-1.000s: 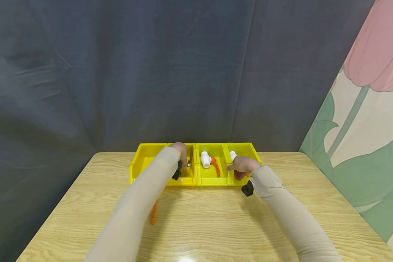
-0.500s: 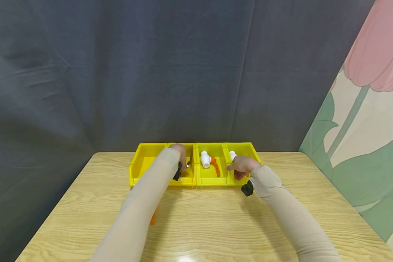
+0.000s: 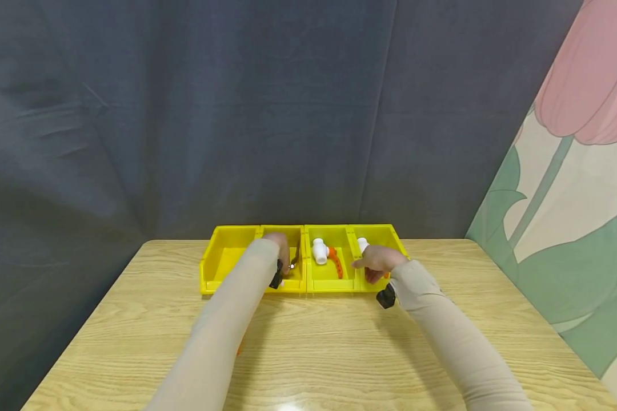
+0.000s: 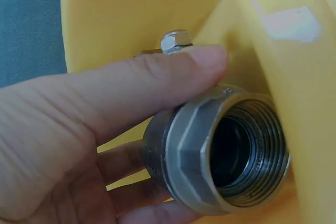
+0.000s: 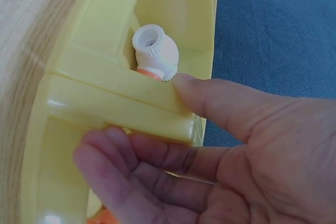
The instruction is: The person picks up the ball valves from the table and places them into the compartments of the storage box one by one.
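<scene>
My left hand [image 3: 281,248] reaches into the second yellow bin from the left. In the left wrist view it holds a metal ball valve [image 4: 194,166], the thumb lying across the top beside a nut [image 4: 177,40]. The valve's threaded opening faces the camera, close to the bin wall. My right hand [image 3: 383,260] is at the divider [image 5: 131,98] between the two right-hand bins, thumb on one side and curled fingers on the other, gripping the wall. A white plastic ball valve [image 3: 320,251] with an orange handle [image 3: 336,262] lies in the third bin.
Another white valve [image 3: 363,244] is in the rightmost bin, partly behind my right hand. The leftmost yellow bin [image 3: 226,257] stands beside my left wrist. An orange piece [image 3: 239,347] on the wooden table [image 3: 308,354] is mostly hidden by my left forearm. A dark curtain [image 3: 267,114] hangs behind.
My left hand and the metal valve have shifted slightly within the bin. My left forearm now covers more of the orange piece. The right hand keeps its place at the divider.
</scene>
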The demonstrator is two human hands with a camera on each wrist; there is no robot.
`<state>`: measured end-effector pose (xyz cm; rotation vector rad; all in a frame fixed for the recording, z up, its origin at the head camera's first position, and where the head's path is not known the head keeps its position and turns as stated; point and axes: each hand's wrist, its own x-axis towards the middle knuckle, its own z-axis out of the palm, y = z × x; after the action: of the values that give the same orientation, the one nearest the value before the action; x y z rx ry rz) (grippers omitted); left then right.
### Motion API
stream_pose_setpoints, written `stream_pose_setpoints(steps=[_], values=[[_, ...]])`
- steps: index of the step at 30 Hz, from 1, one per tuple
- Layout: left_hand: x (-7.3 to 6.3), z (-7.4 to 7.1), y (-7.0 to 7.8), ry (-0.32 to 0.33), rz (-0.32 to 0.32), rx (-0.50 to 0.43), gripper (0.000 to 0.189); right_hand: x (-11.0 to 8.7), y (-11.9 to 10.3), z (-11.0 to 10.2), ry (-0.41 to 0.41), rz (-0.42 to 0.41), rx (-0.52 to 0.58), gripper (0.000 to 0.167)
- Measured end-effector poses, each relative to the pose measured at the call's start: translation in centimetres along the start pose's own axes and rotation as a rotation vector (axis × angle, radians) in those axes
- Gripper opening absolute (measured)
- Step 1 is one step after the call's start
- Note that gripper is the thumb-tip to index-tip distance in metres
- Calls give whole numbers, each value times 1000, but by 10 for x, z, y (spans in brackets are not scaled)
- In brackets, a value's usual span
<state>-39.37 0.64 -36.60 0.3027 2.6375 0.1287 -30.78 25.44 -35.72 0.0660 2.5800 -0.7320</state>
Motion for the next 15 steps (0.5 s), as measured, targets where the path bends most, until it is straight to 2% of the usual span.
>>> stream_pose_setpoints(steps=[8,15], values=[[18,7,-1,-41,-50,-77,23,0,1,-1,-3,6,12,32],[22,10,-2,-56,-47,-34,19,1,1,-1,-3,-3,12,32]])
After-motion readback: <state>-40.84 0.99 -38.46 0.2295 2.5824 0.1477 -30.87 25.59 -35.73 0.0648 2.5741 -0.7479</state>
